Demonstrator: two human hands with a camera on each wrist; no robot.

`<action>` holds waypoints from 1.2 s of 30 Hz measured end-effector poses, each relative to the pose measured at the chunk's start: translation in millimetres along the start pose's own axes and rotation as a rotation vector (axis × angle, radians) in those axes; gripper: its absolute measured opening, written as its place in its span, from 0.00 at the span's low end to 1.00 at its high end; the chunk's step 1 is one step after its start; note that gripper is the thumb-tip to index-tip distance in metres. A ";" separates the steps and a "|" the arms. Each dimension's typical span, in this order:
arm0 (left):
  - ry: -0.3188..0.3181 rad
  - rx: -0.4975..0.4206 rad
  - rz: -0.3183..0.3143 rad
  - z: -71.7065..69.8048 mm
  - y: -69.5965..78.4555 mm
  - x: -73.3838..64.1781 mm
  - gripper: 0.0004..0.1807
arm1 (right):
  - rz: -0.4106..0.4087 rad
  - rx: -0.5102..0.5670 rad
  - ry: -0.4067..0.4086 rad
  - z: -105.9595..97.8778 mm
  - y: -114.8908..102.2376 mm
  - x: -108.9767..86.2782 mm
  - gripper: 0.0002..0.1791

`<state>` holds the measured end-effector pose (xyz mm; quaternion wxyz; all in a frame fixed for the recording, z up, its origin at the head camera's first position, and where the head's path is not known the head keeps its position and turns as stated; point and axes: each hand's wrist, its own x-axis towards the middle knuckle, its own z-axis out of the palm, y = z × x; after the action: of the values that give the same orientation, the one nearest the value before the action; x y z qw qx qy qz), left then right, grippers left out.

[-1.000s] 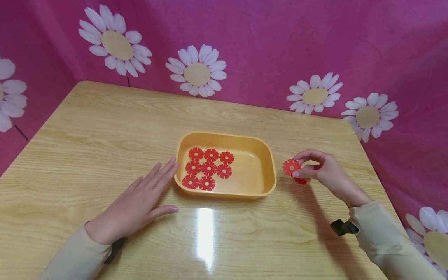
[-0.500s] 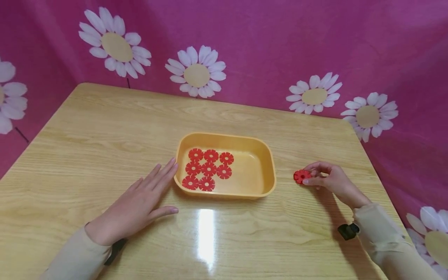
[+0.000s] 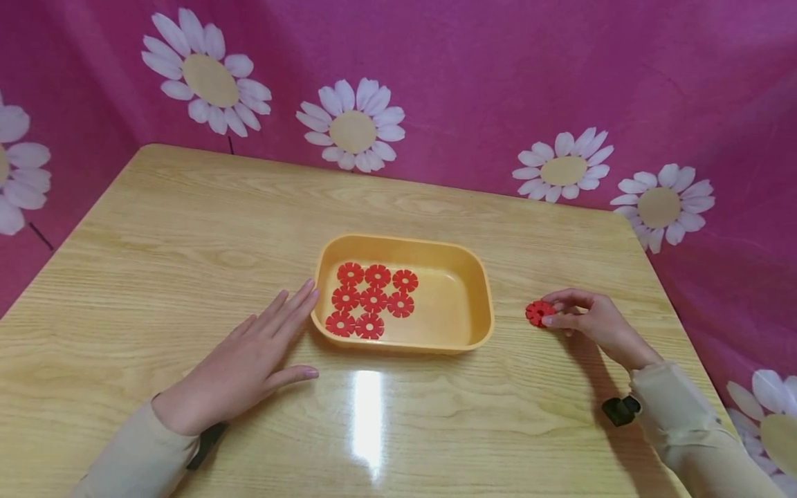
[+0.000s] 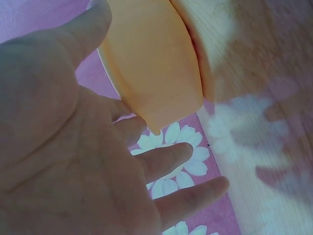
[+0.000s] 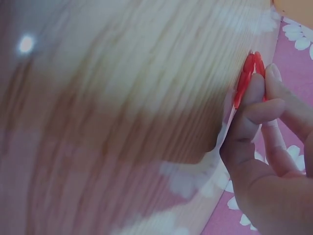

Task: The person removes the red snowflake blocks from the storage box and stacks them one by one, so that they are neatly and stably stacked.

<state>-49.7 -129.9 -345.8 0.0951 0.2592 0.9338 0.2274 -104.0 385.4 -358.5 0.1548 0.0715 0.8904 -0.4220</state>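
My left hand [image 3: 239,370] lies with straight, spread fingers, the fingertips touching the left end of a yellow tray [image 3: 461,346]. Its palm [image 4: 63,161] and the tray's outer wall [image 4: 156,63] fill much of the left wrist view. Inside the tray, several red notched discs [image 3: 373,300] lie flat in rows at the left side. To the right of the tray, my right hand [image 3: 591,325] pinches a red notched disc [image 3: 539,313] close to the tabletop. Two red disc edges [image 5: 244,78] show at the fingertips in the right wrist view, meeting near their tops; fingers partly hide them.
A wooden table [image 3: 187,221] with rounded far corners carries the tray. Behind and beside it hangs a magenta cloth [image 3: 448,83] printed with white daisies. Glare [image 3: 367,422] shows on the near tabletop.
My right hand has moved down and slightly right, and the two discs, seen apart at first, now overlap at its fingertips. The left hand and the tray stay put.
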 end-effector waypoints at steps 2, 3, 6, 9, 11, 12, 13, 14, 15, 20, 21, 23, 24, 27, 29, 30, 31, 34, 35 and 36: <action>0.002 -0.001 0.000 -0.1 -0.1 0.0 0.51 | -0.008 0.011 0.004 -0.8 1.2 -0.1 0.31; 0.003 0.000 0.001 -0.2 -0.2 -0.1 0.51 | -0.011 0.015 0.007 -1.2 2.1 -0.2 0.31; 0.003 0.000 0.000 0.1 -0.2 0.1 0.51 | -0.030 0.045 0.016 -1.8 5.0 -0.1 0.29; 0.002 0.002 0.001 -0.2 -0.2 -0.3 0.51 | -0.047 0.071 0.021 -1.7 6.1 -0.7 0.28; 0.003 0.002 0.002 -0.3 -0.2 -0.3 0.51 | -0.050 0.069 0.027 -1.3 3.3 -1.7 0.28; 0.003 0.002 0.002 -0.3 -0.3 -0.4 0.51 | -0.052 0.062 0.029 -0.9 0.5 -2.6 0.29; 0.004 0.002 0.003 -0.4 -0.3 -0.5 0.51 | -0.055 0.050 0.032 -0.3 -3.2 -3.5 0.29; 0.004 0.001 0.004 -0.4 -0.3 -0.5 0.51 | -0.060 0.035 0.032 0.5 -7.9 -4.4 0.29; 0.005 0.001 0.004 -0.3 -0.4 -0.5 0.51 | -0.064 0.017 0.032 1.5 -13.5 -5.2 0.29; 0.007 -0.001 0.006 -0.2 -0.6 -0.8 0.50 | -0.139 -0.003 0.015 10.7 -50.3 -7.8 0.28; 0.008 0.000 0.007 -0.2 -0.6 -0.9 0.50 | -0.154 0.012 0.008 13.6 -58.7 -7.9 0.27; 0.008 -0.001 0.008 -0.5 -0.7 -1.1 0.50 | -0.188 0.059 -0.015 21.4 -75.4 -7.4 0.25; 0.008 -0.001 0.008 -0.7 -0.8 -1.2 0.50 | -0.203 0.080 -0.031 26.0 -83.1 -6.6 0.25; 0.009 0.002 0.010 -0.5 -1.0 -1.2 0.50 | -0.252 0.161 -0.097 43.0 -103.4 -2.1 0.24; 0.011 0.005 0.017 -0.2 -1.1 -0.9 0.50 | -0.286 0.206 -0.136 54.9 -114.6 1.8 0.24; 0.012 0.007 0.019 0.1 -1.1 -0.7 0.50 | -0.300 0.228 -0.154 60.5 -119.7 3.9 0.24; 0.012 0.008 0.021 0.5 -1.1 -0.4 0.50 | -0.312 0.241 -0.168 65.9 -124.4 6.1 0.24; 0.011 0.006 0.022 0.9 -1.1 0.0 0.50 | -0.333 0.259 -0.205 81.2 -136.2 12.8 0.23; 0.010 0.004 0.021 1.0 -1.1 0.2 0.51 | -0.336 0.256 -0.217 86.0 -139.2 15.3 0.23; 0.008 0.002 0.019 1.2 -1.0 0.3 0.51 | -0.336 0.258 -0.231 90.9 -141.4 17.9 0.23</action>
<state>-50.1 -130.1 -347.3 0.0890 0.2670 0.9320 0.2284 -137.8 225.5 -315.4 0.1727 -0.1070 0.8050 -0.5573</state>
